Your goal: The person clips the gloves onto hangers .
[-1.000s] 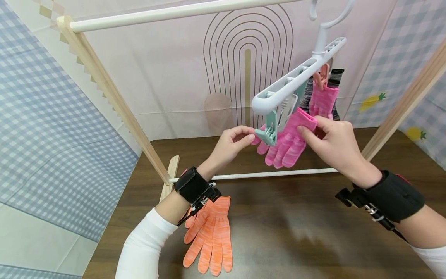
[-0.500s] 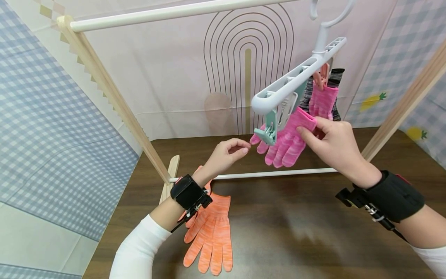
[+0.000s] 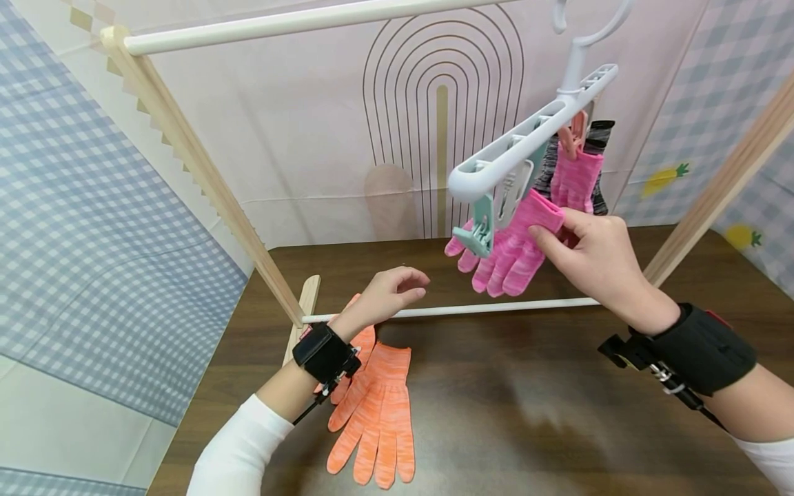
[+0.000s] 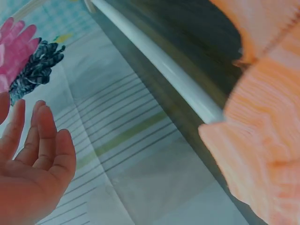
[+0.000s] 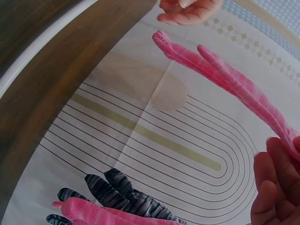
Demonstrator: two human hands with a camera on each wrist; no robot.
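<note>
My right hand [image 3: 595, 258] pinches the cuff of a pink knit glove [image 3: 517, 258], whose fingers hang downward. The glove is behind a green clip [image 3: 479, 231] at the near end of a white hanger [image 3: 521, 148]; whether a clip grips it I cannot tell. Apart from the glove, my left hand [image 3: 387, 293] holds nothing, its fingers loosely bent. In the left wrist view, that hand [image 4: 40, 168] shows its bare palm. Below it, two orange gloves [image 3: 378, 413] lie overlapping on the table, one partly hidden by my left wrist.
Farther along the hanger, a pink clip [image 3: 572, 134] holds another pink glove [image 3: 577, 180], with black-grey gloves [image 3: 599, 138] behind it. A wooden frame [image 3: 186, 158] with a white top rail [image 3: 298, 26] and a low white bar [image 3: 490, 307] stands on the brown table [image 3: 496, 399].
My left hand has drawn back from the green clip and the pink glove, moving down and left toward the orange gloves. The right hand stays in place, still gripping the cuff.
</note>
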